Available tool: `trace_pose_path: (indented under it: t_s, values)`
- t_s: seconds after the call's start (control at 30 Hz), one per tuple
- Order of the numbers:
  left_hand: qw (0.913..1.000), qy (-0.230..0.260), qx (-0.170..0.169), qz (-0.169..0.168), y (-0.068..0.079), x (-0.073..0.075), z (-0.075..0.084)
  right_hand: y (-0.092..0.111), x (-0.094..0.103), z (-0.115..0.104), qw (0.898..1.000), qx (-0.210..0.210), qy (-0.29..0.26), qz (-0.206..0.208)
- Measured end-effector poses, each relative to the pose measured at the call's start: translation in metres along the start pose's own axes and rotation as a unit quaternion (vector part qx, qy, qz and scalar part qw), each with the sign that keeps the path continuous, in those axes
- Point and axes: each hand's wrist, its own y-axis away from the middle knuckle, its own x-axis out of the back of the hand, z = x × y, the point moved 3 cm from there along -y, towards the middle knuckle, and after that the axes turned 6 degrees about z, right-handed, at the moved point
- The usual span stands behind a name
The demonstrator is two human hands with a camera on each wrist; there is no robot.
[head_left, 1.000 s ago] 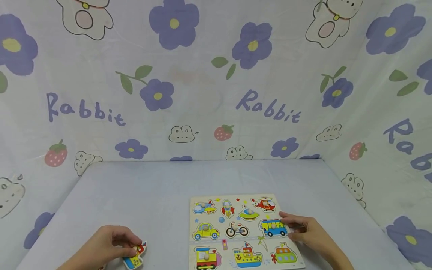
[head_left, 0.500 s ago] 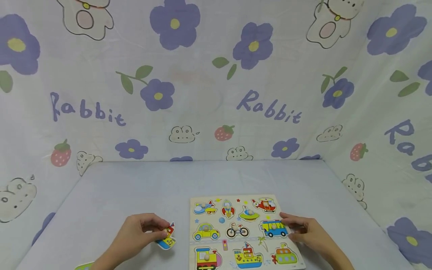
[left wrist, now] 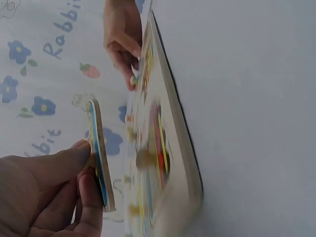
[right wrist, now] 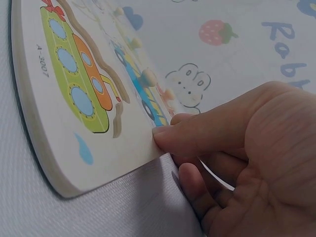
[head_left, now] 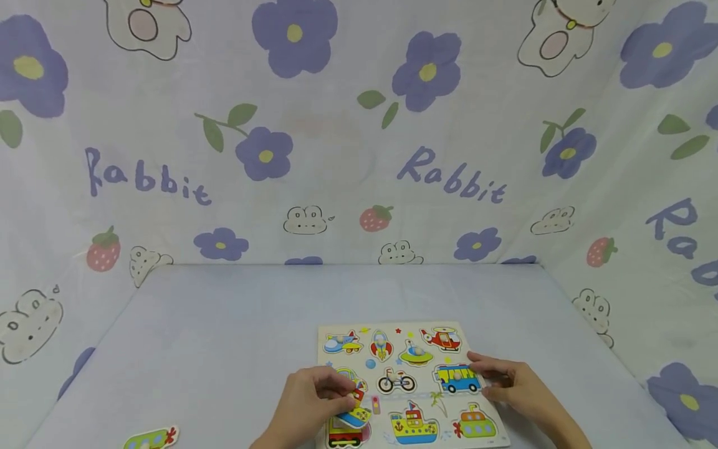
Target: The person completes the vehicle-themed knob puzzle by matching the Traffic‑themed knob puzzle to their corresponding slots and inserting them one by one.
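In the head view my left hand [head_left: 308, 399] pinches a ship puzzle piece [head_left: 358, 416] above the lower left of a wooden vehicle puzzle board [head_left: 416, 395]. The left wrist view has the piece [left wrist: 101, 153] edge-on, thumb and fingers at its knob, apart from the board [left wrist: 174, 113]. At the board's right edge, beside the bus piece [head_left: 457, 378], my right hand [head_left: 518, 390] grips with the thumb on top, as the right wrist view shows. The ship recess [head_left: 412, 427] and submarine recess [head_left: 475, 425] hold no knobbed pieces. The train piece is partly hidden by the ship piece.
A loose green submarine piece [head_left: 150, 439] lies on the pale tabletop [head_left: 235, 324] at the front left, cut off by the frame. Patterned cloth walls [head_left: 336, 137] enclose the table at the back and sides.
My left hand has carried the ship piece rightward from the left tabletop to over the board. The submarine piece has come into sight. The right hand stays at the board's edge.
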Motion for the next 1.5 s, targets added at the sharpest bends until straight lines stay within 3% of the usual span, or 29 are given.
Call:
trace_pose_path:
  t_s: [0.23,0.47,0.6,0.97,1.23,1.5]
  values:
    - [0.9981,0.029,0.053,-0.015,0.0,-0.036,0.005,0.0,0.001,0.002,1.0,0.003,-0.002,-0.012]
    - [0.9948,0.075,0.068,-0.006,-0.001,-0.063,0.001,-0.001,0.0,0.001,1.0,-0.005,-0.003,-0.002]
    - [0.9942,0.071,0.08,0.006,-0.003,-0.075,-0.001,0.0,-0.001,0.001,1.0,-0.013,0.003,0.004]
    - [0.9904,0.044,0.128,0.026,-0.003,-0.095,-0.001,0.0,-0.002,-0.001,1.0,-0.022,0.01,0.006]
    - [0.991,-0.004,0.118,0.063,-0.005,-0.105,0.002,0.0,-0.001,0.001,1.0,-0.022,0.015,0.004]
    - [0.9881,-0.021,0.116,0.098,-0.003,-0.104,0.002,-0.001,-0.002,0.001,1.0,-0.018,0.014,0.004]
